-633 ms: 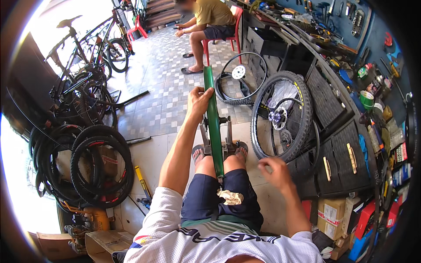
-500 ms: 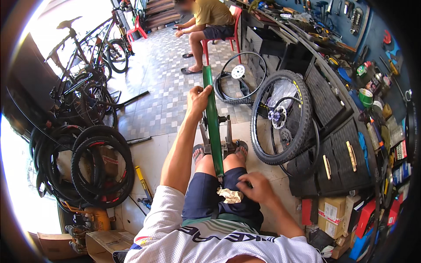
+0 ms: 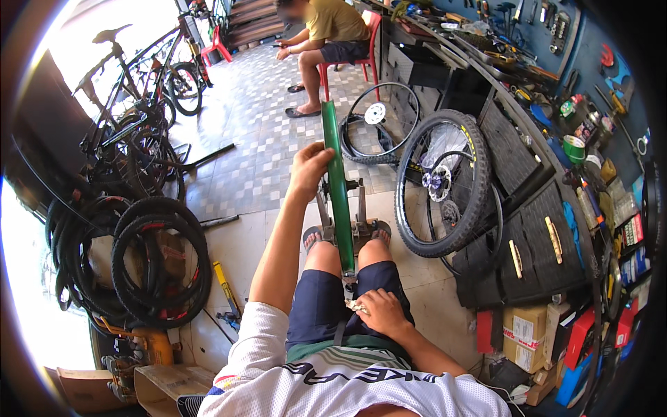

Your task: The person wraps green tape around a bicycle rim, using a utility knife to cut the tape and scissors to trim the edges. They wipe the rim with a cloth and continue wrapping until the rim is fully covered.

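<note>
Right hand (image 3: 382,311) at the lap, fingers closed over a crumpled pale wad (image 3: 354,305). Ahead: green bicycle rim (image 3: 336,187), seen edge-on, near end between the knees, set in a metal wheel stand (image 3: 363,210). Left hand (image 3: 311,169) grips the rim's left edge. Right: knobby-tyred wheel (image 3: 479,174). Farthest: seated person (image 3: 339,22), red chair (image 3: 374,31).
</note>
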`<act>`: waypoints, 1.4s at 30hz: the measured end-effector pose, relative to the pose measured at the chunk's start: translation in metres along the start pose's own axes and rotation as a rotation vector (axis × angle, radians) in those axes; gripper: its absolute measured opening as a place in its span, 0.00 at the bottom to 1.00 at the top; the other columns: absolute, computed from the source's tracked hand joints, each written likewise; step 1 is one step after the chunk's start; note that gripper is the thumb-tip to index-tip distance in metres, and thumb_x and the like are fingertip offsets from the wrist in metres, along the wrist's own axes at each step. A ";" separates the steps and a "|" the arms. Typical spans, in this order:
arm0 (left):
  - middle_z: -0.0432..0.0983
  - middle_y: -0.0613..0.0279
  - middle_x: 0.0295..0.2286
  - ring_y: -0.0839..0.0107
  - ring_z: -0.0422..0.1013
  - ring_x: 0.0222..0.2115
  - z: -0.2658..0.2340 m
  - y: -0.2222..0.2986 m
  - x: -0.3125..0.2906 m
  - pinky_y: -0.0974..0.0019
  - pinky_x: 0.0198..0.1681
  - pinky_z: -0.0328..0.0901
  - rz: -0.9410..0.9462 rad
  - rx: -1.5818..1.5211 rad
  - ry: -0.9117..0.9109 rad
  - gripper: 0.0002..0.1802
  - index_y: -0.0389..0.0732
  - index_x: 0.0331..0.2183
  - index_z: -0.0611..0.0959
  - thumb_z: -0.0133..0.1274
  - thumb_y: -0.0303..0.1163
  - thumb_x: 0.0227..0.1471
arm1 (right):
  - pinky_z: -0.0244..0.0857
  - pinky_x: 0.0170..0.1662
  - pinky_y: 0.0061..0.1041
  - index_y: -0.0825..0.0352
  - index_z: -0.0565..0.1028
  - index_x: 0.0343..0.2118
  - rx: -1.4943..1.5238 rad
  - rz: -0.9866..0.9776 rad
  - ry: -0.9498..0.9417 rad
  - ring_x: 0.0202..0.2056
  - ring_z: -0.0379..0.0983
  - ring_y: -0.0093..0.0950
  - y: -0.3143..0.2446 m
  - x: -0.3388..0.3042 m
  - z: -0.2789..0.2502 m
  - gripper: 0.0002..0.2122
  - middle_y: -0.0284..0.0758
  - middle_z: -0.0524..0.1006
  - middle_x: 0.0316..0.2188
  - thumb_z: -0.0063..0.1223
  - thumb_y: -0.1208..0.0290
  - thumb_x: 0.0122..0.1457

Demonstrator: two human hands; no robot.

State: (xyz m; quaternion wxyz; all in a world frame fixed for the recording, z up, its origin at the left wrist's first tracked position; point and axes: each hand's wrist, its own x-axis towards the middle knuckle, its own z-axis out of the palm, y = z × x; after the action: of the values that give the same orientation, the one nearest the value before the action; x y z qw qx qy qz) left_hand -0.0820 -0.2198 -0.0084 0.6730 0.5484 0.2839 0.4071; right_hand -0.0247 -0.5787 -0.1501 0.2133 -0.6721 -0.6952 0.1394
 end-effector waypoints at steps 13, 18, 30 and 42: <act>0.76 0.62 0.24 0.79 0.70 0.23 0.009 -0.034 -0.069 0.71 0.25 0.65 0.064 0.296 0.054 0.17 0.30 0.37 0.75 0.61 0.31 0.50 | 0.71 0.38 0.39 0.60 0.77 0.35 0.285 0.374 0.130 0.35 0.77 0.41 0.015 -0.006 -0.042 0.12 0.35 0.78 0.32 0.65 0.59 0.55; 0.73 0.61 0.18 0.78 0.67 0.20 0.013 -0.034 -0.070 0.68 0.21 0.62 0.072 0.457 0.146 0.18 0.31 0.28 0.77 0.61 0.38 0.50 | 0.70 0.36 0.39 0.61 0.77 0.35 0.281 0.386 0.160 0.34 0.77 0.41 0.012 -0.006 -0.044 0.12 0.35 0.78 0.32 0.64 0.60 0.56; 0.83 0.60 0.35 0.74 0.76 0.35 0.006 -0.044 -0.100 0.70 0.42 0.70 0.144 0.098 0.094 0.16 0.28 0.45 0.81 0.55 0.31 0.60 | 0.67 0.28 0.23 0.67 0.69 0.40 0.849 0.451 0.447 0.24 0.74 0.20 0.022 -0.001 -0.042 0.12 0.34 0.79 0.25 0.54 0.63 0.67; 0.83 0.56 0.30 0.72 0.79 0.32 0.019 -0.046 -0.117 0.68 0.39 0.72 0.237 0.563 0.260 0.11 0.29 0.38 0.81 0.55 0.27 0.56 | 0.65 0.34 0.19 0.66 0.65 0.48 0.888 0.143 0.487 0.31 0.67 0.18 0.005 0.046 -0.077 0.10 0.34 0.71 0.40 0.48 0.73 0.67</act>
State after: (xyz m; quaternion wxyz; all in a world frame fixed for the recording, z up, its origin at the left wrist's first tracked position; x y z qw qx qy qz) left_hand -0.1151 -0.3334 -0.0557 0.4013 0.6856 0.4029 0.4545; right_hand 0.0166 -0.5401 -0.0802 0.6239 -0.5756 -0.4514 0.2750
